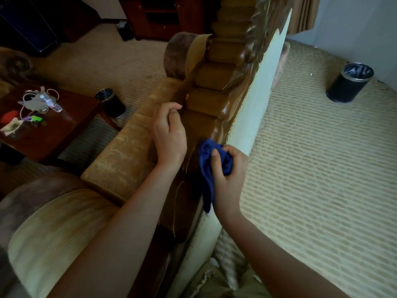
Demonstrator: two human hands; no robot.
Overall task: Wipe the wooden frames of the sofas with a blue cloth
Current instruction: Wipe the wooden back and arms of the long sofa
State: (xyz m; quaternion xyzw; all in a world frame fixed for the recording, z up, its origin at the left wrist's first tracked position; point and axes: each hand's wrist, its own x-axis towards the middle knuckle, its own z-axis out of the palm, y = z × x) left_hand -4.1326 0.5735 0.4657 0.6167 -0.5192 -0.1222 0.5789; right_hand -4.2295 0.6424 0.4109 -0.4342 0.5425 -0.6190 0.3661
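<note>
My right hand (228, 168) clamps the bunched blue cloth (211, 166) against the near back edge of the sofa's carved wooden frame (206, 102), my left hand (169, 134) rests loosely curled, empty, on it, and I judge the stepped carving beyond still needs wiping.

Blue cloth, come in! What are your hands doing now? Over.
Right hand grips cloth, pressed to wooden frame. Left hand rests on frame, fingers loosely curled, holding nothing. Nothing in the way.
</note>
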